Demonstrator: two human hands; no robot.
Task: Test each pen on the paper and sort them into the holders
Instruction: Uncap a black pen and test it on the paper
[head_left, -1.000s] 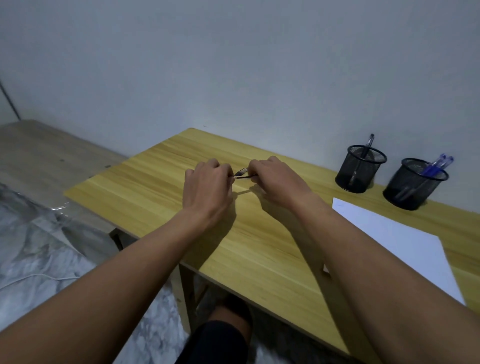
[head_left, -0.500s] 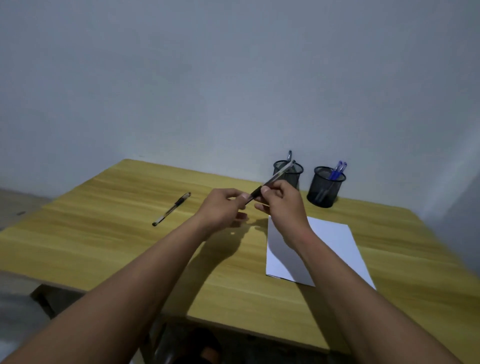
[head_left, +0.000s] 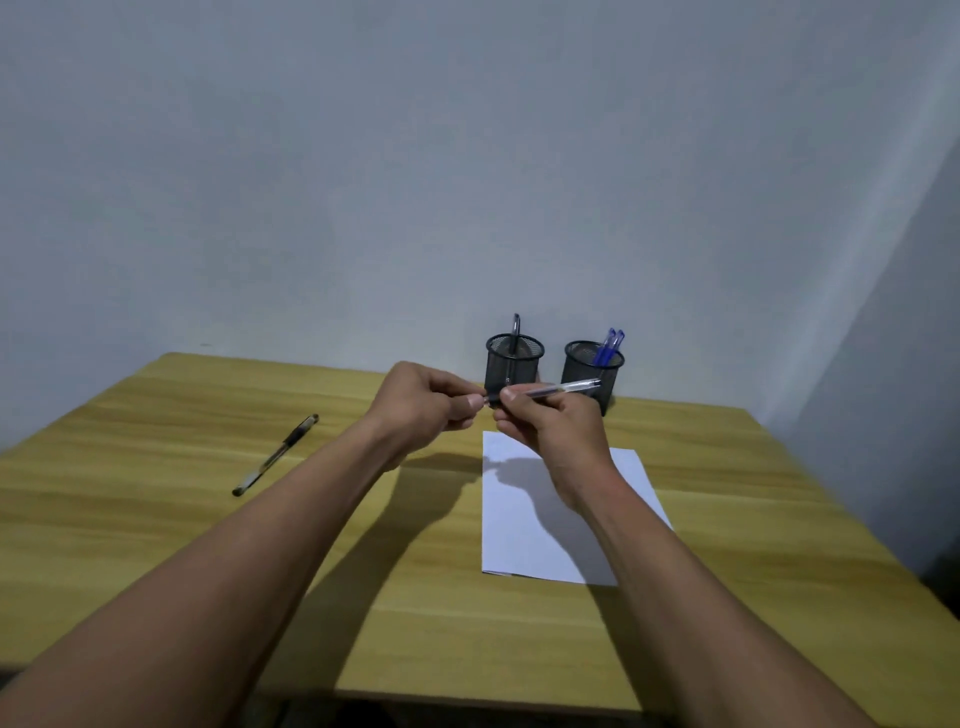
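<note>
A clear-barrelled pen (head_left: 558, 388) is held level in the air above the table, in front of the holders. My right hand (head_left: 550, 423) grips its barrel, and my left hand (head_left: 428, 402) pinches its dark cap end. A white sheet of paper (head_left: 524, 540) lies on the table below my right wrist. Two black mesh holders stand at the back: the left holder (head_left: 514, 366) has one dark pen, the right holder (head_left: 592, 371) has two blue pens (head_left: 609, 345). Another black pen (head_left: 275, 454) lies loose on the table to the left.
The wooden table (head_left: 156, 519) stands against a plain grey wall. Its front edge runs along the bottom of the view and its right edge is near a second wall at the right.
The view swung right and up, bringing the whole table into sight. Both hands lifted the pen from the tabletop and carried it right, towards the paper; the pen now lies nearly level.
</note>
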